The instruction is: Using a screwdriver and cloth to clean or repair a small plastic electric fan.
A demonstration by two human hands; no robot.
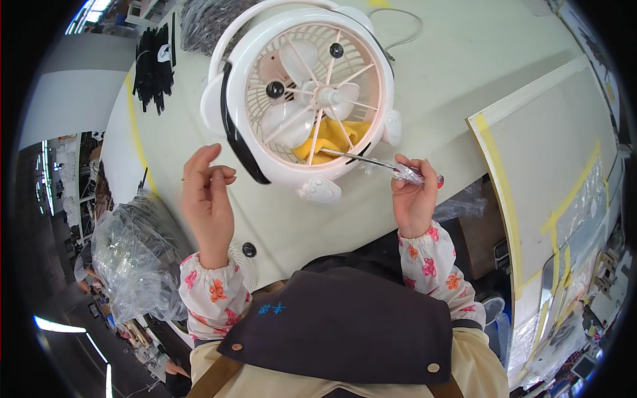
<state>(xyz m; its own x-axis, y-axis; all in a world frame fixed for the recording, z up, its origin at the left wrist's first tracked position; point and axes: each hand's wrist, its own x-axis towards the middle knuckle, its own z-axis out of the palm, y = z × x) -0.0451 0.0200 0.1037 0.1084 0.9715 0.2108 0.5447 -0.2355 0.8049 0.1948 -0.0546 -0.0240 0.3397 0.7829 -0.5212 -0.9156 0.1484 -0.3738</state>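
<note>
A white, round-bodied fan (292, 159) with a carrying handle, pale blades and two black balls on its front stands on the table in front of me. Yellow cloth (332, 138) lies bunched inside its lower part, behind the thin spokes. My right hand (415, 192) is closed around the clear-wrapped handle of a screwdriver (371, 160), which has a red end. Its long metal shaft points left, and the tip reaches the yellow cloth. To the left of the fan, my left hand (207, 199) is raised with nothing in it, its fingers loosely bent and apart.
A plastic-wrapped bundle (133, 259) sits left of the table (438, 86). Black strips (153, 69) and a grey plastic-covered pile (212, 30) lie toward the back left. A yellow-taped board (531, 152) leans at the right. A small black round piece (249, 250) rests near my left sleeve.
</note>
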